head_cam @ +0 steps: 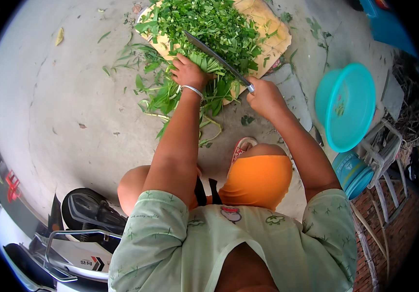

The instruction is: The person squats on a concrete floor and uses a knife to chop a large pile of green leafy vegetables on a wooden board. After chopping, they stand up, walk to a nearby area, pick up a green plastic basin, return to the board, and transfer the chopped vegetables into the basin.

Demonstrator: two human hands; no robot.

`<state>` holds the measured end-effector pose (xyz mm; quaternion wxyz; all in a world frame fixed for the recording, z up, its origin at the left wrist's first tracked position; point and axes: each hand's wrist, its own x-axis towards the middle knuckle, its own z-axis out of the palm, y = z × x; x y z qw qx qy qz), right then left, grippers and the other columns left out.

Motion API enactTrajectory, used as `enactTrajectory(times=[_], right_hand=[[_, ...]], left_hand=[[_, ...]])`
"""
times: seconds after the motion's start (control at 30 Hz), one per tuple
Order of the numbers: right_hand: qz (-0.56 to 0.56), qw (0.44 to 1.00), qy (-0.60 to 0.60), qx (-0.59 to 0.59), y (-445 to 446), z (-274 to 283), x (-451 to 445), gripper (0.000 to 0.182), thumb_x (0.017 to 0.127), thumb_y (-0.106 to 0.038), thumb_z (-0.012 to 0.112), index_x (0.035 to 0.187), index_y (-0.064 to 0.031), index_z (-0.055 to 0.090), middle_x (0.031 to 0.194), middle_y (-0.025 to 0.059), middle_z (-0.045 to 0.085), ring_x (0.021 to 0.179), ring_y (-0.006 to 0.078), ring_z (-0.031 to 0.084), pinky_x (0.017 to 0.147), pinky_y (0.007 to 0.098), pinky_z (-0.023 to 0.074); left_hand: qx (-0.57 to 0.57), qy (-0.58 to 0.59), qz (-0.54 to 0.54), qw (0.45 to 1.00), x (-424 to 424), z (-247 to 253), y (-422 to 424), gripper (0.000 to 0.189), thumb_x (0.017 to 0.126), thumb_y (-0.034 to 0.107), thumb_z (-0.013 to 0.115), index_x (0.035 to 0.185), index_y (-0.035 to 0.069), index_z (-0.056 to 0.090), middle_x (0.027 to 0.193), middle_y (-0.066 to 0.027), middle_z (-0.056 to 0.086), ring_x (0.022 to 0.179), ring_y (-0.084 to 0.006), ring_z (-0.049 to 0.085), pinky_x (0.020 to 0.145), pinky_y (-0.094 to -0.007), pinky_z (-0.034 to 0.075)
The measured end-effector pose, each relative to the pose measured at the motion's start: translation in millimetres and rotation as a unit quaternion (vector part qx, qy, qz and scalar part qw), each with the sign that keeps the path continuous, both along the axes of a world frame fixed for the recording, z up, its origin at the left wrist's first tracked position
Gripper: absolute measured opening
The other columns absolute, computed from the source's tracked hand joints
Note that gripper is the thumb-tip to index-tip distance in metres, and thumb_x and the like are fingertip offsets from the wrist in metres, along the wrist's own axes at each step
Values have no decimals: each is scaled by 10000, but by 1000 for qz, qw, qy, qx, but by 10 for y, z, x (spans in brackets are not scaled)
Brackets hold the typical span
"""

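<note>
My left hand (189,73), with a light bracelet at its wrist, presses on a bunch of leafy green stems (207,65) over a wooden chopping board (277,38). The stems' uncut ends trail off the near left edge onto the floor. Closed round the handle of a cleaver-like knife (218,58) is my right hand (266,95); the dark blade slants up and left beside the bunch. A large heap of chopped greens (209,27) covers most of the board beyond the blade.
A turquoise plastic basin (352,107) stands tilted at the right, above stacked blue tubs (352,175) and a metal frame (384,146). Loose leaves lie on the concrete floor (81,91). A parked motorbike (85,233) is at the lower left. A blue container (388,27) is at the upper right.
</note>
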<state>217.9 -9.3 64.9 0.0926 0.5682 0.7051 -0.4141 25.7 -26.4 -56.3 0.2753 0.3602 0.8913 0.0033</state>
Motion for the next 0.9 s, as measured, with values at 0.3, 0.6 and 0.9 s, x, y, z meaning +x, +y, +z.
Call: enactTrajectory(times=[0.3, 0.6, 0.9], right_hand=[[15, 999, -21, 41, 49, -669, -415, 380, 808, -105, 616, 1186, -82, 600, 907, 230, 672, 877, 395, 652, 757, 463, 525], [-9, 999, 32, 22, 300, -222, -278, 373, 782, -99, 588, 1153, -88, 631, 850, 217, 657, 809, 384, 644, 706, 443, 501], [12, 1000, 0, -2, -62, 200, -3, 416, 780, -72, 569, 1194, -73, 612, 782, 237, 631, 764, 393, 639, 680, 445, 494]], left_hand=[[68, 32, -61, 995, 307, 0, -250, 1475, 421, 459, 943, 1478, -63, 56, 1472, -298, 253, 1385, -471, 236, 1117, -556, 225], [70, 37, -44, 996, 273, -12, -222, 1487, 392, 461, 950, 1494, -7, 67, 1473, -271, 266, 1377, -441, 264, 1091, -563, 253], [54, 34, -34, 997, 260, -14, -224, 1453, 426, 450, 948, 1494, -8, 75, 1477, -260, 265, 1379, -443, 260, 1085, -563, 265]])
